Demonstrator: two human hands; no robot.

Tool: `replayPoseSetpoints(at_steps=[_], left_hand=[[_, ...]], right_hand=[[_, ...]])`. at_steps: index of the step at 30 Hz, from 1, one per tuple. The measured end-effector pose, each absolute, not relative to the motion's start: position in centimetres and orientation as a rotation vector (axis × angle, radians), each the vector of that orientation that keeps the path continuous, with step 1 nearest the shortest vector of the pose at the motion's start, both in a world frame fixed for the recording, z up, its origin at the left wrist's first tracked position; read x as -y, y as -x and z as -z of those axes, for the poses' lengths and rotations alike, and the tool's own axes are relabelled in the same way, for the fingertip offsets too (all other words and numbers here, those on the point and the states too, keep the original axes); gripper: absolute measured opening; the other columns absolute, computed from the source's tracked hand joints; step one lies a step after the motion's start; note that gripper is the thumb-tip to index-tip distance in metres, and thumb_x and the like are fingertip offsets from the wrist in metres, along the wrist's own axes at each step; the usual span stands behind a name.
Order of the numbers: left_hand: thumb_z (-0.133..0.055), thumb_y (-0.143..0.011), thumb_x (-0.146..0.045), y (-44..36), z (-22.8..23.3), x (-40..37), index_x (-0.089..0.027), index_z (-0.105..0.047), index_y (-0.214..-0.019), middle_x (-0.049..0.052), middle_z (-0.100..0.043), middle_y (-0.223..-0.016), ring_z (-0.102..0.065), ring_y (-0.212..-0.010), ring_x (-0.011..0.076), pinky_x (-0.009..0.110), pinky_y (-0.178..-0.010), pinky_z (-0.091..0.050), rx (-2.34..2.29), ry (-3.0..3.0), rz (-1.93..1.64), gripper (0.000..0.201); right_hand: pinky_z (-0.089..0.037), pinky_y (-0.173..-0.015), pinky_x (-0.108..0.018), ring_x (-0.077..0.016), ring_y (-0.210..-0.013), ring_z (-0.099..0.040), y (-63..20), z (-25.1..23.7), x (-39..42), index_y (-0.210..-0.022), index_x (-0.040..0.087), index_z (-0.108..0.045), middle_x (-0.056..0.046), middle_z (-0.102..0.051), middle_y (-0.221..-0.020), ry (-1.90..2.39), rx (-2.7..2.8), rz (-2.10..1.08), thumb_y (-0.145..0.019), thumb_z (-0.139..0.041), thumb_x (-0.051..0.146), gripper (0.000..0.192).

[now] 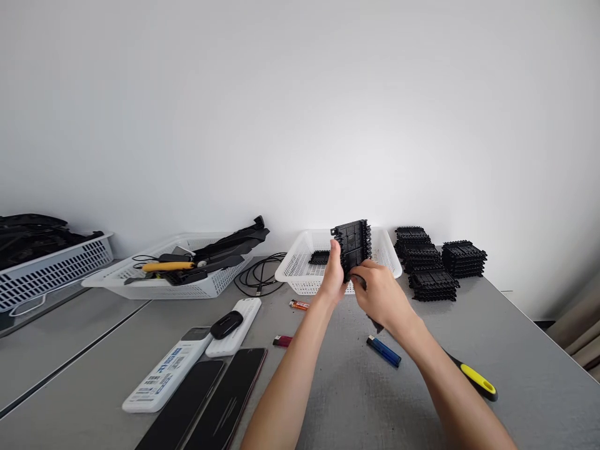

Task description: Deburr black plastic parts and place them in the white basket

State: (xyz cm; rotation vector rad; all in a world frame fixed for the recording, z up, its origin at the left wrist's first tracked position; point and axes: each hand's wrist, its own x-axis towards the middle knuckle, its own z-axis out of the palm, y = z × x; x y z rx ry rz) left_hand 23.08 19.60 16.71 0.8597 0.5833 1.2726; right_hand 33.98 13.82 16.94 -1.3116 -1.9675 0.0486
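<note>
The ribbed plastic part (352,245) is black, like the stacked parts (434,261). The mesh basket (300,269) is white, the surface (347,394) grey. Three lighters: orange (299,305), red (282,340), blue (383,350). The tool handle (475,378) is yellow and black.

We face a plain white wall (300,94) that fills the upper half of the view, evenly lit with soft light and a brighter patch near its middle. Below it a grey table (515,350) runs up to the wall, its right edge slanting toward us. At the table's left side a dark seam (79,356) cuts across the top. Beyond the right edge we see a strip of beige curtain (579,325) and a dark bit of floor (544,324) at the wall's foot.
</note>
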Motion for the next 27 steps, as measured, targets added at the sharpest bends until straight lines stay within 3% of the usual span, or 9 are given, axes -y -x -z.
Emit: replayPoseSetpoints(at_steps=[8,14,21,27], left_hand=[[-0.044,-0.085,-0.069,-22.9,-16.9,-19.6,-0.018,-0.069,-0.116,0.010,-0.071,-0.117,-0.059,-0.120,0.0268,0.036,-0.099,-0.048,-0.503,-0.902,-1.286,0.065],[-0.048,-0.083,-0.069,-23.1,-16.8,-19.4,-0.020,-0.068,-0.117,0.009,-0.070,-0.119,-0.058,-0.122,0.0273,0.037,-0.103,-0.045,-0.532,-0.857,-1.265,0.063],[-0.045,-0.084,-0.069,-23.1,-16.7,-19.3,-0.023,-0.065,-0.122,0.008,-0.069,-0.122,-0.055,-0.126,0.0261,0.039,-0.105,-0.044,-0.511,-0.823,-1.184,0.063],[-0.049,-0.086,-0.064,-23.7,-16.1,-18.7,-0.024,-0.065,-0.122,0.007,-0.066,-0.127,-0.050,-0.131,0.0254,0.036,-0.106,-0.042,-0.584,-0.884,-1.166,0.056]], right_hand=[[-0.042,-0.066,-0.025,-0.0159,-0.073,-0.059,-33.7,-17.1,-14.1,-0.092,0.016,-0.072,-0.005,-0.065,-0.088,1.104,1.944,-0.227,-0.085,-0.052,0.005,0.024],[-0.037,-0.059,-0.027,-0.0168,-0.063,-0.056,-35.4,-18.2,-13.2,-0.066,0.016,-0.065,-0.005,-0.062,-0.070,1.406,1.933,-0.063,-0.076,-0.054,0.005,0.019],[-0.050,-0.072,-0.029,-0.0188,-0.080,-0.064,-36.5,-19.0,-13.2,-0.100,0.019,-0.070,-0.007,-0.067,-0.094,1.070,1.663,-0.072,-0.089,-0.051,0.016,0.022],[-0.047,-0.065,-0.027,-0.0167,-0.072,-0.061,-34.9,-18.1,-13.6,-0.108,0.020,-0.068,-0.007,-0.062,-0.097,1.136,1.805,0.009,-0.094,-0.047,0.017,0.026]])
